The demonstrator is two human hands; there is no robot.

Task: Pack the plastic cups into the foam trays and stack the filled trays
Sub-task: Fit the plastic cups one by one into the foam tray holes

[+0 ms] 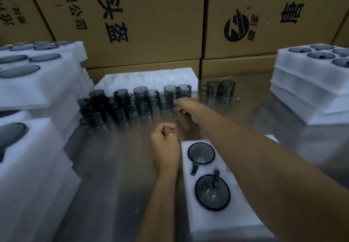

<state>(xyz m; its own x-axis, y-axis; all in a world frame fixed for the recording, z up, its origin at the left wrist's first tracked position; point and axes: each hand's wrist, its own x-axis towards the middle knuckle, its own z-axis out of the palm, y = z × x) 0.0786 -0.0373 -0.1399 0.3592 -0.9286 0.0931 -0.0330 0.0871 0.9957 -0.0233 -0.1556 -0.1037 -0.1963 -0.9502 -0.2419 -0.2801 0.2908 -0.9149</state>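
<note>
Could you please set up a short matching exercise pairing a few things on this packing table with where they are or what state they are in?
Things:
1. left hand
2. right hand
3. near foam tray
4. pair of cups apart from the group

States or places:
A. holds two cups in its pockets
B. standing right of the far empty tray
C. loosely curled, holding nothing
D. reaching to the loose cups

Pairs: 1-C, 2-D, 3-A, 4-B
</note>
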